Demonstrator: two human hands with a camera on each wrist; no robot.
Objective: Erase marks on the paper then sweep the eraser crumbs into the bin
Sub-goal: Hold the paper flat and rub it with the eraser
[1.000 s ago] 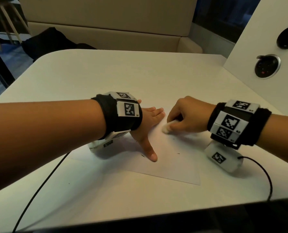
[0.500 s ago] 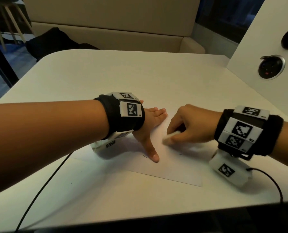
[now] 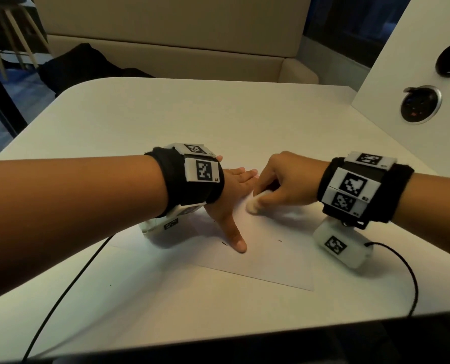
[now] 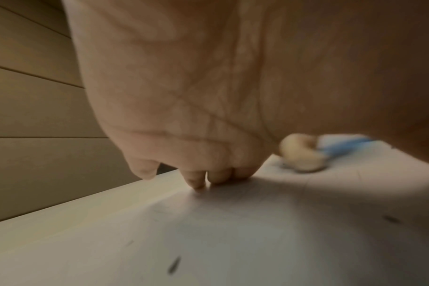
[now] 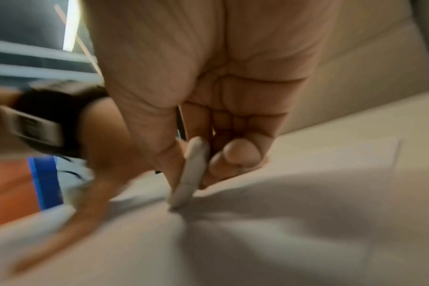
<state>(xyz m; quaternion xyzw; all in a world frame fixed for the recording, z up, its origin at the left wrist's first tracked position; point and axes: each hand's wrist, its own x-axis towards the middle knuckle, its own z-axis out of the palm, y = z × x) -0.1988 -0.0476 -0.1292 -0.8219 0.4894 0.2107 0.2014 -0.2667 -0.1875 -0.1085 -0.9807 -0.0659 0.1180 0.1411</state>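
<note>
R hand (image 3: 284, 179) pinches eraser (image 3: 254, 203), tip on paper (image 3: 258, 261) just R of flat, splayed L hand (image 3: 229, 195) pinning sheet; stray marks (image 3: 224, 243) lie nearer the body, by L thumb; bin unseen.

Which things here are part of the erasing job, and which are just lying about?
In use:
- paper, held flat by the left hand
- eraser, gripped by the right hand
- dark marks or crumbs on the sheet

Lying about:
- table
- black cable
- round socket in the side panel
- sofa
</note>
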